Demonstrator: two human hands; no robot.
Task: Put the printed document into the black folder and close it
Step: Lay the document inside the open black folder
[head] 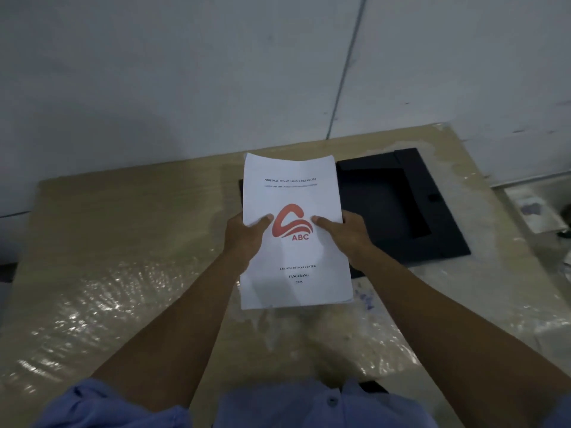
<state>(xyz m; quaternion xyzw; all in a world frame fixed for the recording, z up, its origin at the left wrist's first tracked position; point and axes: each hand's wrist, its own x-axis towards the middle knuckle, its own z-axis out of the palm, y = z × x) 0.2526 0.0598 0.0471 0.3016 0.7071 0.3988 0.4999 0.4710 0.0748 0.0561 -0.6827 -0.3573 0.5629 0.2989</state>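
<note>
We are holding the printed document [295, 236] above the tabletop [129, 242], cover page facing up. The left hand [247, 236] is gripping the left edge of the sheets, its thumb lying across the page just beside the red ABC logo [292, 223]; the right hand [343, 231] is gripping the right edge in the same way, thumb pressing on the page at the logo's other side. The remaining fingers of both hands are hidden beneath the paper. The document is a thin stack of white sheets bearing a heading at the top and further lines of small text near the bottom.

The black folder [401, 208] is lying open and flat on the tabletop, behind and to the right of the document, which is covering the folder's left portion from our view. The tabletop is showing a glossy plastic film [92, 291] with wrinkled highlights. A pale wall [185, 72] is standing behind the tabletop, and blue sleeves [108, 406] are appearing at the bottom edge.
</note>
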